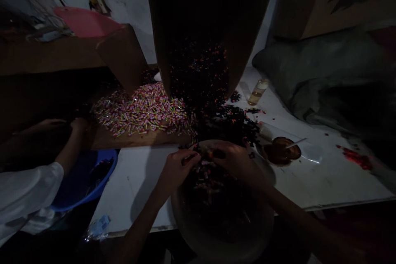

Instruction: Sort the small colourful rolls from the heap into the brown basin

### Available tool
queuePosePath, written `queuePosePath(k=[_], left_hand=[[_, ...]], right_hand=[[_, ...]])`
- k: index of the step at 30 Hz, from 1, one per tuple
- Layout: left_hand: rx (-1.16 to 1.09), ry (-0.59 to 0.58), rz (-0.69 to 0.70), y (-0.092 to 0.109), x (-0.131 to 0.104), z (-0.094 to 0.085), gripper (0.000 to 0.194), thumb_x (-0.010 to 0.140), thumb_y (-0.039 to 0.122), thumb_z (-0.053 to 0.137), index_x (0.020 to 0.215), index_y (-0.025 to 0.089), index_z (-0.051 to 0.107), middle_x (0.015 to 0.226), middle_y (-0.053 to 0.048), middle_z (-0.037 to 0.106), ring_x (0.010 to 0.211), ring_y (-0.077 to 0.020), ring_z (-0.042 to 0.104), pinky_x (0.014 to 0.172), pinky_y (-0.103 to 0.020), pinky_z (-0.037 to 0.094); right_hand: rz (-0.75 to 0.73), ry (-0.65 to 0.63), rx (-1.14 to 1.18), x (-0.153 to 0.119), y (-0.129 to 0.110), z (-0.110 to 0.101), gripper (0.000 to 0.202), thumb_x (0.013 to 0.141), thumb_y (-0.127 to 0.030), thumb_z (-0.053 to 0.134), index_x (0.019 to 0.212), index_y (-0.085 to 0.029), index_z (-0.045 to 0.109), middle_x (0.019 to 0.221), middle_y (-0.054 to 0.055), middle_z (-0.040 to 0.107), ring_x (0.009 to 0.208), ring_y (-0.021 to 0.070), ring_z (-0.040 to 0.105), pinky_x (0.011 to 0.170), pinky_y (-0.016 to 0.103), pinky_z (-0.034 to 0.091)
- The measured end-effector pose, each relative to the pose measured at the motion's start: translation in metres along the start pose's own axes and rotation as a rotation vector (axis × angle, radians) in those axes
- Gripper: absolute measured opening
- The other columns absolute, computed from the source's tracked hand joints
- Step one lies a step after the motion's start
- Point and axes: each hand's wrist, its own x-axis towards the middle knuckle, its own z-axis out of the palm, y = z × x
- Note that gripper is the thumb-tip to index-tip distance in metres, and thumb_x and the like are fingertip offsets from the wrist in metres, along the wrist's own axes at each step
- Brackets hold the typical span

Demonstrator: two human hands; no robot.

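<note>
At lower centre of the frame, the left hand [177, 171] and right hand [238, 161] meet over the far rim of a pale basin [183, 229], both with fingers curled inward and tips drawn close; the light is too poor to tell whether either has hold of a piece. The small pieces [207, 183] beneath them lie inside the basin, which overhangs the near edge of the white table [142, 189], presumably to bring it close to the body. Beyond it, a cardboard box [246, 45] stands at upper centre with its open side facing the worker, apparently so that the dark pieces [238, 121] spill within reach. The heap of wrapped pieces [148, 109], left of centre, lies on a brown board. Right of centre, a dish [286, 150] holds a thin stick, probably left leaning for ready grasp.
</note>
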Motion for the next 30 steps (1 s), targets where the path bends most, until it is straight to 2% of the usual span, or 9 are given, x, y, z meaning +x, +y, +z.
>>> queuePosePath(k=[2, 4, 9, 12, 15, 18, 22, 26, 30], left_hand=[[-0.133, -0.091, -0.114, 0.001, -0.002, -0.008, 0.029, 0.082, 0.045, 0.069, 0.083, 0.017, 0.077, 0.050, 0.003, 0.060, 0.042, -0.0110, 0.047, 0.044, -0.023, 0.034], [-0.256, -0.127, -0.193, 0.003, -0.002, -0.013, 0.036, 0.079, 0.050, 0.072, 0.085, 0.015, 0.076, 0.042, 0.006, 0.050, 0.036, -0.0086, 0.038, 0.039, -0.022, 0.028], [-0.380, -0.053, -0.141, 0.016, -0.003, -0.006, 0.039, 0.075, 0.049, 0.077, 0.097, 0.016, 0.080, 0.055, 0.004, 0.058, 0.039, -0.0070, 0.044, 0.040, -0.021, 0.034], [-0.463, -0.052, -0.112, 0.026, -0.007, 0.000, 0.041, 0.078, 0.049, 0.076, 0.101, 0.016, 0.081, 0.060, 0.003, 0.059, 0.039, -0.0060, 0.045, 0.038, -0.020, 0.033], [-0.523, -0.031, -0.074, 0.033, -0.012, 0.002, 0.041, 0.079, 0.048, 0.077, 0.103, 0.015, 0.080, 0.058, 0.004, 0.056, 0.037, -0.0051, 0.045, 0.036, -0.018, 0.032], [-0.573, -0.017, -0.063, 0.037, -0.014, 0.006, 0.039, 0.082, 0.047, 0.076, 0.106, 0.016, 0.079, 0.060, 0.005, 0.058, 0.037, -0.0047, 0.047, 0.035, -0.017, 0.033], [-0.594, 0.056, -0.092, 0.035, -0.011, 0.015, 0.041, 0.080, 0.047, 0.078, 0.108, 0.017, 0.076, 0.063, 0.004, 0.062, 0.037, -0.0047, 0.046, 0.035, -0.016, 0.035], [-0.625, 0.175, -0.127, 0.039, -0.009, 0.023, 0.037, 0.075, 0.045, 0.083, 0.095, 0.015, 0.076, 0.057, 0.005, 0.059, 0.036, -0.0040, 0.044, 0.035, -0.016, 0.034], [-0.735, 0.147, -0.107, 0.049, -0.011, 0.021, 0.034, 0.077, 0.045, 0.081, 0.091, 0.015, 0.077, 0.064, 0.002, 0.064, 0.037, -0.0044, 0.046, 0.034, -0.016, 0.034]], right_hand=[[-0.013, -0.010, -0.089, -0.002, 0.006, -0.006, 0.020, 0.085, -0.028, 0.076, 0.105, -0.023, 0.078, 0.104, 0.007, 0.080, 0.095, 0.0247, 0.074, 0.080, 0.032, 0.053], [-0.023, -0.027, -0.131, -0.002, 0.010, -0.008, 0.027, 0.087, -0.030, 0.074, 0.113, -0.024, 0.076, 0.109, 0.008, 0.079, 0.097, 0.0246, 0.073, 0.081, 0.032, 0.052], [0.092, -0.075, -0.095, 0.009, -0.003, -0.005, 0.023, 0.085, -0.031, 0.074, 0.106, -0.022, 0.077, 0.105, 0.011, 0.080, 0.094, 0.0283, 0.074, 0.079, 0.034, 0.053], [0.177, 0.010, 0.301, 0.012, -0.019, -0.010, 0.019, 0.087, -0.036, 0.071, 0.100, -0.024, 0.078, 0.100, 0.005, 0.081, 0.092, 0.0260, 0.074, 0.080, 0.034, 0.054], [0.234, -0.003, 0.816, 0.006, -0.035, -0.016, 0.021, 0.083, -0.042, 0.072, 0.096, -0.027, 0.079, 0.098, 0.001, 0.081, 0.094, 0.0252, 0.074, 0.085, 0.034, 0.055], [0.288, -0.040, 1.046, -0.002, -0.047, -0.016, 0.019, 0.075, -0.042, 0.079, 0.086, -0.027, 0.080, 0.093, 0.000, 0.080, 0.092, 0.0255, 0.072, 0.086, 0.035, 0.056], [0.391, 0.056, 1.082, -0.010, -0.055, -0.009, 0.017, 0.070, -0.040, 0.082, 0.073, -0.025, 0.075, 0.074, -0.002, 0.074, 0.072, 0.0208, 0.067, 0.070, 0.031, 0.054], [0.396, 0.207, 1.010, -0.013, -0.059, -0.005, 0.019, 0.067, -0.038, 0.085, 0.071, -0.023, 0.074, 0.072, -0.001, 0.073, 0.072, 0.0204, 0.065, 0.071, 0.031, 0.052], [0.417, 0.226, 1.033, -0.014, -0.060, -0.006, 0.019, 0.066, -0.039, 0.085, 0.069, -0.024, 0.074, 0.071, -0.001, 0.072, 0.071, 0.0206, 0.064, 0.069, 0.031, 0.050]])
